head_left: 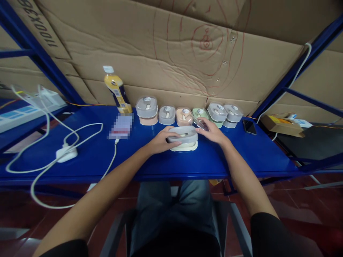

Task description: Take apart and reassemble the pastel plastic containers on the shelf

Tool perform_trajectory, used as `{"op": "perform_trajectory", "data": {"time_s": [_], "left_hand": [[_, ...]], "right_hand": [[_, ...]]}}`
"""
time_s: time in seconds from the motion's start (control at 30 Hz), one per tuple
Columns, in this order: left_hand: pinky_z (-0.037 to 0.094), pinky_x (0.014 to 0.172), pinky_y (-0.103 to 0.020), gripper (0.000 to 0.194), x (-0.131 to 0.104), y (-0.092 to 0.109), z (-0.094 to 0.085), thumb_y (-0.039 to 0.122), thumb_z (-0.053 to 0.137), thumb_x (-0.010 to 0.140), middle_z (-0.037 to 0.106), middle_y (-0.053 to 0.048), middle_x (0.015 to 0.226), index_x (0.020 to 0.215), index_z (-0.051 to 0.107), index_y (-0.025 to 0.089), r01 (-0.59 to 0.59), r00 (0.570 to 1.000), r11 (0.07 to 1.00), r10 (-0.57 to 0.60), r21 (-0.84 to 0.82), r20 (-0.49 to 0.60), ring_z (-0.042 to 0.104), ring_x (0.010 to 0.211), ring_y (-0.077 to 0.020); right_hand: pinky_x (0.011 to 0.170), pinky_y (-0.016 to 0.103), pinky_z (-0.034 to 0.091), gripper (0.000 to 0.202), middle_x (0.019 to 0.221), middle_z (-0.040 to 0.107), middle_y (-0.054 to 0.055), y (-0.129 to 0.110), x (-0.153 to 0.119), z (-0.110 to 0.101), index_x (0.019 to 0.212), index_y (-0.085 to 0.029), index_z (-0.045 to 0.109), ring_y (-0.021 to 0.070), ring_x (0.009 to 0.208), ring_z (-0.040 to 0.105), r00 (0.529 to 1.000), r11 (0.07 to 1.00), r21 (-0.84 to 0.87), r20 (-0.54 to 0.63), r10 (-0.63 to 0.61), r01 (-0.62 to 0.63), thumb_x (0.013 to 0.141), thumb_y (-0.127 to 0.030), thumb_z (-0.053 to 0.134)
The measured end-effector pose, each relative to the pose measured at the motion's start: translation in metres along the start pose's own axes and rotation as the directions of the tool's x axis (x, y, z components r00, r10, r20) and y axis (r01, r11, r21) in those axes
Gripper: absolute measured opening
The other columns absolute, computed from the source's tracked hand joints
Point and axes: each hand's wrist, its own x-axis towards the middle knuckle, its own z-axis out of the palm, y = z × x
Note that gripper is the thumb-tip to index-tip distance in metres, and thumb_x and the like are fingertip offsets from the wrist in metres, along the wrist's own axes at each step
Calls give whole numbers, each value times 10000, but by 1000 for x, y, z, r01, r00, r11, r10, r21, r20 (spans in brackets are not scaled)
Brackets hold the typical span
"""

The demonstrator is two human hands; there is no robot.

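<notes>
In front of me on the blue table, a grey oval food container (175,140) sits on a cream-white one (184,146). My left hand (164,140) grips the grey container's left side, thumb near its rim. A small pale piece (184,135) lies inside it. My right hand (213,132) is at the container's right end and holds a clear lid (198,123), tilted above the far side of the rim. The right fingers partly cover the lid. Just behind stand a peach container (184,117) and a green container (199,113).
More lidded containers line the cardboard wall: a grey-and-peach stack (147,110), a single grey one (167,115) and stacks at right (233,113). A yellow drink bottle (118,89), a blurred-out device (122,126), white cables with an adapter (66,153) and a phone (249,126) also lie about.
</notes>
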Motion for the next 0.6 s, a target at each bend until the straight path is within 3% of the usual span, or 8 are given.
{"op": "perform_trajectory", "data": {"time_s": [0.1, 0.23, 0.4, 0.6], "left_hand": [[514, 1146, -536, 396, 2, -5, -8, 550, 733, 914, 670, -105, 1243, 1157, 794, 244, 49, 994, 999, -48, 5, -103, 663, 1219, -313], [487, 1172, -542, 542, 2, -8, -14, 561, 729, 902, 674, -128, 1331, 1317, 694, 214, 100, 978, 995, -98, 3, -186, 648, 1285, -328], [457, 1205, -563, 916, 1, 1, -6, 544, 880, 741, 593, -167, 1527, 1500, 504, 197, 125, 988, 992, -125, -2, -87, 583, 1407, -392], [467, 1189, -586, 1085, 1, 9, 5, 529, 940, 666, 567, -192, 1554, 1557, 414, 201, 103, 995, 991, -102, -79, 22, 572, 1419, -407]], "right_hand": [[870, 516, 610, 661, 1115, 761, 94, 1, 0, -2, 1379, -241, 618, 291, 903, 703, 1000, 1000, 25, -3, 4, -4, 886, -670, 718], [945, 543, 612, 730, 1302, 724, 123, 2, 1, -4, 1397, -242, 610, 301, 986, 727, 999, 996, 90, -23, 25, -22, 820, -649, 797], [1104, 557, 547, 836, 1429, 675, 137, -5, 0, 4, 1420, -251, 624, 344, 1274, 670, 989, 981, 127, -35, -146, 149, 717, -618, 893], [1162, 551, 497, 842, 1412, 700, 124, -26, -5, 22, 1438, -257, 645, 345, 1320, 655, 933, 940, 51, 114, -341, 338, 712, -582, 920]]}}
